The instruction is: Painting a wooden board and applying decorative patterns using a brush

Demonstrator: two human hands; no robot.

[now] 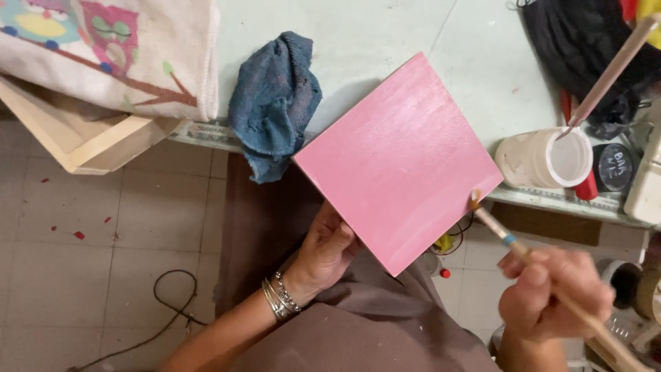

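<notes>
A square pink-painted board [399, 162] lies tilted, half on the pale green table [385, 34] and half over its front edge. My left hand [323, 251], with bracelets at the wrist, grips the board's lower left edge from below. My right hand [551, 293] holds a thin wooden paintbrush [506, 238]; its tip touches the board's right edge. A white cup of pale paint [551, 160] stands just right of the board, with a long stick [613, 69] leaning in it.
A crumpled blue rag [275, 103] hangs over the table edge left of the board. A cloth with owl pictures [117, 48] lies on a wooden frame [89, 141] at far left. Dark items and jars crowd the right. A black cord [169, 303] lies on the tiled floor.
</notes>
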